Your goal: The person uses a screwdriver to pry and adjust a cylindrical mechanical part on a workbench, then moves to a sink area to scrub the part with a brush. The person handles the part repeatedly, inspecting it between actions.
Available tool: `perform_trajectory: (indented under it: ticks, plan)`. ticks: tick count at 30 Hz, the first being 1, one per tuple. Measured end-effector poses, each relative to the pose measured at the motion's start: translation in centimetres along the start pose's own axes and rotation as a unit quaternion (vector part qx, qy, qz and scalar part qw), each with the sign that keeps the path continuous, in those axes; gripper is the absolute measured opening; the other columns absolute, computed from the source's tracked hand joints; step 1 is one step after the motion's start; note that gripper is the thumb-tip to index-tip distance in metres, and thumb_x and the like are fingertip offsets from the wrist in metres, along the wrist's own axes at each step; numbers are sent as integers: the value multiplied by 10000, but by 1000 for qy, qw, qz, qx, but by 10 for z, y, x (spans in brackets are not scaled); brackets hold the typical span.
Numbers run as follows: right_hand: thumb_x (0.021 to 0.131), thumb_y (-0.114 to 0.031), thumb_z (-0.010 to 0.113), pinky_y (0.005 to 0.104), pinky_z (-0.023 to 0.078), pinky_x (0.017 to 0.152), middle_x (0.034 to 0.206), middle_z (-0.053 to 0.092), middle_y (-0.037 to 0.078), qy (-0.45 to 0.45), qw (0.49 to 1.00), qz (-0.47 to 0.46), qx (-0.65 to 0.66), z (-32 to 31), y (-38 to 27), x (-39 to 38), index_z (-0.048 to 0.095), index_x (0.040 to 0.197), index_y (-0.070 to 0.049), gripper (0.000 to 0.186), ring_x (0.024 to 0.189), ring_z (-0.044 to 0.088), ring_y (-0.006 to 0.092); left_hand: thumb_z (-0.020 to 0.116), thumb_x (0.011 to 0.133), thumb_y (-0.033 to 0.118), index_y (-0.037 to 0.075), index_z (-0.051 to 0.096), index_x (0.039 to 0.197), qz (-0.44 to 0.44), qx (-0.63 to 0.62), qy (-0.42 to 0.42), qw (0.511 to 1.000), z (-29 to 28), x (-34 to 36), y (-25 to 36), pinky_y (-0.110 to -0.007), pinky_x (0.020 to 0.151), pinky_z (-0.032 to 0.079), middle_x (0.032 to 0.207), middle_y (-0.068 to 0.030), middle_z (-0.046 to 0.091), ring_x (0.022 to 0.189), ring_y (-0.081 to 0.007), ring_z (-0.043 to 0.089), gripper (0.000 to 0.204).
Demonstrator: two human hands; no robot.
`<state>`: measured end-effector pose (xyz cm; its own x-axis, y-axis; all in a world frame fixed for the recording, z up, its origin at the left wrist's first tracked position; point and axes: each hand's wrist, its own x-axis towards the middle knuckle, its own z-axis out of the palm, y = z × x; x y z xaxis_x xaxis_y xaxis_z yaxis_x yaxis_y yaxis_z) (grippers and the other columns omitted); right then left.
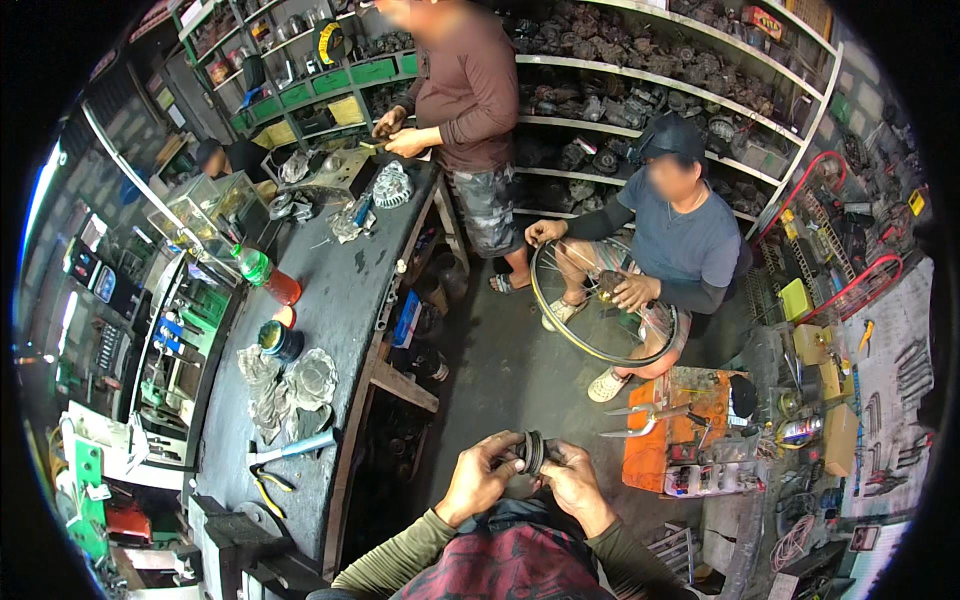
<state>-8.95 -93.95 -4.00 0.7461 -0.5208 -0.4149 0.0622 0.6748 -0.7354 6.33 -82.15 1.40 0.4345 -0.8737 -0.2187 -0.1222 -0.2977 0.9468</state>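
Pinching a dark, grooved round part (534, 453) before a plaid garment (515, 562)
The left hand (482, 478) grips its left side with thumb and fingers; the right hand (578, 487) pinches its right side; to the left, the dark table (335, 270) bears a blue-handled hammer (300, 446), crumpled plastic (311, 380) and a bottle of red liquid (285, 289); ahead, a seated co-worker (680, 235) holds a wheel rim (598, 354); a standing co-worker (478, 100) is beside the table's far end.
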Motion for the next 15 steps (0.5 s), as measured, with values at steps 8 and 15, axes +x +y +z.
perform_trajectory:
  ticks: [8,15]
  plan:
    - [946,83,619,356,621,801,1124,714,138,-61,995,54,57,-15,-5,-9,629,1219,72,274,971,721,230,766,890,94,21,667,1340,120,200,28,972,13,-17,3,-421,1023,538,1334,-200,654,1210,-395,655,466]
    - [988,-40,602,397,570,957,1203,709,155,-158,981,84,81,-22,-7,-16,628,1277,85,316,1061,709,248,751,891,77,31,661,1355,128,242,58,960,18,-33,8,-431,1035,541,1361,-219,638,1217,-408,649,474]
